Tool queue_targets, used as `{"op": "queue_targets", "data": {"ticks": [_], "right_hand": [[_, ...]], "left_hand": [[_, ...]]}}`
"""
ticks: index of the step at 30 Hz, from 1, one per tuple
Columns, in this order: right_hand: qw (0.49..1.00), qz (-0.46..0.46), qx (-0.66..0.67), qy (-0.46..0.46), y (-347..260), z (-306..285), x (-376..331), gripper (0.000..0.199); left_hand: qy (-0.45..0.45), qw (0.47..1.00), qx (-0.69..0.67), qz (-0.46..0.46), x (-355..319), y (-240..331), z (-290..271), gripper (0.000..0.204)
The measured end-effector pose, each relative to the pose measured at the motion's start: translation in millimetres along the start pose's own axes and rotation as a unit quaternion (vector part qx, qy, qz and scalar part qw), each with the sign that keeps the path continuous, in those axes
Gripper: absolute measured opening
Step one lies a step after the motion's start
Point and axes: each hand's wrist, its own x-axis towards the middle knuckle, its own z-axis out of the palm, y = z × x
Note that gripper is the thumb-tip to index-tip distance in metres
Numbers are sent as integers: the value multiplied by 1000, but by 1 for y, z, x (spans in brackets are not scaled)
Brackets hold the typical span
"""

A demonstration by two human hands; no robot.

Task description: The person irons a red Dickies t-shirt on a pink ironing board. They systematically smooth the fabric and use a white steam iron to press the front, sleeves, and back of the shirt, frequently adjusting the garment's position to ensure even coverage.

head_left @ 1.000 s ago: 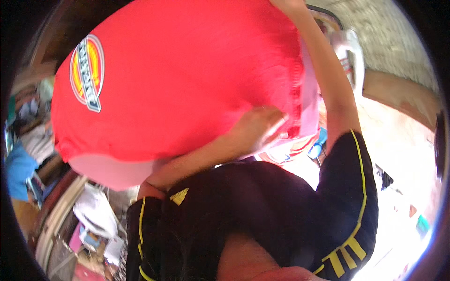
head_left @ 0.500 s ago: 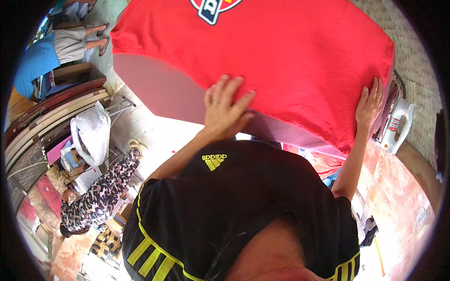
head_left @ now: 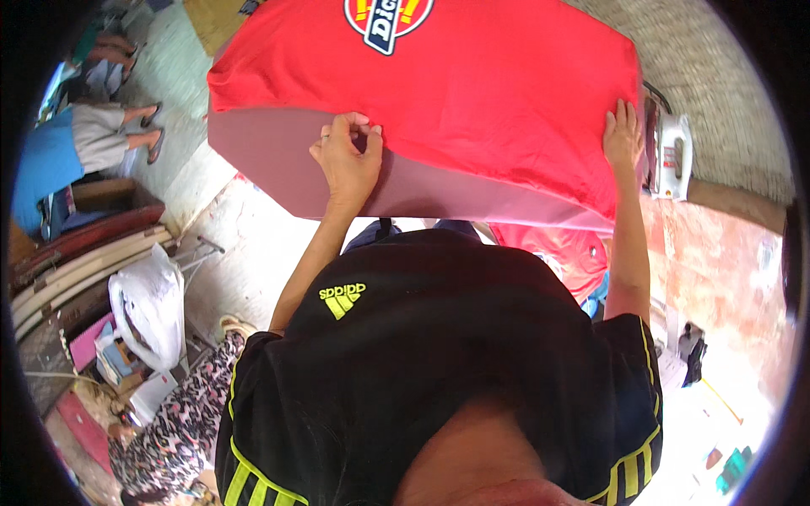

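Observation:
A red cloth (head_left: 506, 93) with a round printed emblem lies spread over a maroon padded ironing board (head_left: 270, 160). Along its near edge, left of the middle, my left hand (head_left: 348, 164) is closed in a pinch on the fabric's border. My right hand (head_left: 623, 139) rests flat on the cloth at the board's right end, fingers extended and slightly apart. Just beyond that end stands an iron (head_left: 673, 158) with a white handle. Another red cloth (head_left: 557, 253) shows below the board's near edge, partly hidden by my shirt.
At left, a person in a blue top (head_left: 51, 160) stands by stacked boards (head_left: 93, 257). A white plastic bag (head_left: 150, 304) hangs below them, near a second person in patterned clothes (head_left: 173, 422). A stained wall (head_left: 717, 261) runs along the right.
My left hand has moved left and gone from spread fingers to a pinch on the cloth's edge. My right hand stays on the cloth's right end. The whole view has shifted.

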Motion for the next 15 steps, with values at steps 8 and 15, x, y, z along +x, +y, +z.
{"op": "queue_targets", "data": {"ticks": [8, 15], "right_hand": [[993, 65, 93, 34, -42, -11, -54, 58], [990, 71, 118, 36, -47, -16, -55, 56]], "left_hand": [[-57, 869, -478, -117, -10, 15, 4, 47], [-241, 937, -246, -54, -13, 14, -14, 49]]}}
